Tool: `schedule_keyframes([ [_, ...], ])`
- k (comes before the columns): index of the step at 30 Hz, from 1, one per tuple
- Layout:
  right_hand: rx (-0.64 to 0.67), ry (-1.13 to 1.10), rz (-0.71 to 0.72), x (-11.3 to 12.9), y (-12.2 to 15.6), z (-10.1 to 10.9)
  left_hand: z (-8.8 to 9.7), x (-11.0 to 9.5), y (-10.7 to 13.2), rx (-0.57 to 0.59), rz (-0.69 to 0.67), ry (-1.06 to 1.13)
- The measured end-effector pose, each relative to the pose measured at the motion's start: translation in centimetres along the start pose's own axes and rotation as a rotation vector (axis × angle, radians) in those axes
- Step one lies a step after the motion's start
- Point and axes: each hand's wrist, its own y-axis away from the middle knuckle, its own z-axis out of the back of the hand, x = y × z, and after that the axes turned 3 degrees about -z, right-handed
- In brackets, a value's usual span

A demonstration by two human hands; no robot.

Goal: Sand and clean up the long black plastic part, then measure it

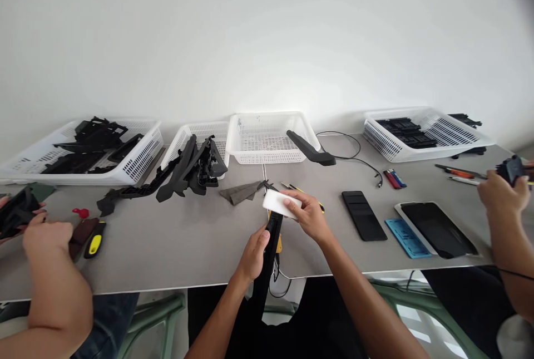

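Note:
My left hand (253, 254) is closed around a long black plastic part (268, 261) that slants from over the table edge toward my lap. Pinched in my right hand (309, 216) is a white rounded rectangular block (276, 203), held at the upper end of the black part; whether the two touch I cannot tell. Partly hidden behind the part is a yellow object (279, 245), with a dark cable below it. A grey cloth (241, 193) lies just beyond my hands.
A white basket (273, 157) stands ahead, one dark part (311, 150) leaning on its rim. Another basket (173, 150) to the left bears several dark parts. A black phone (364, 215) and blue tray (406, 238) lie right. Co-workers' hands hold dark parts at both sides.

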Motion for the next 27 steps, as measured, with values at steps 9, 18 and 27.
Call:
schedule_keyframes([
  [9, -0.121, -0.043, 0.015, -0.7, -0.3, -0.4, 0.1, 0.0, 0.0, 0.015, -0.005, -0.01],
  [18, -0.428, -0.081, 0.119, -0.4, 0.3, 0.5, 0.0, -0.5, 0.1, 0.023, -0.032, 0.012],
  [27, -0.037, 0.821, 0.687, -0.6, 2.5, -1.4, -0.1, -0.1, -0.1, -0.047, -0.052, 0.052],
])
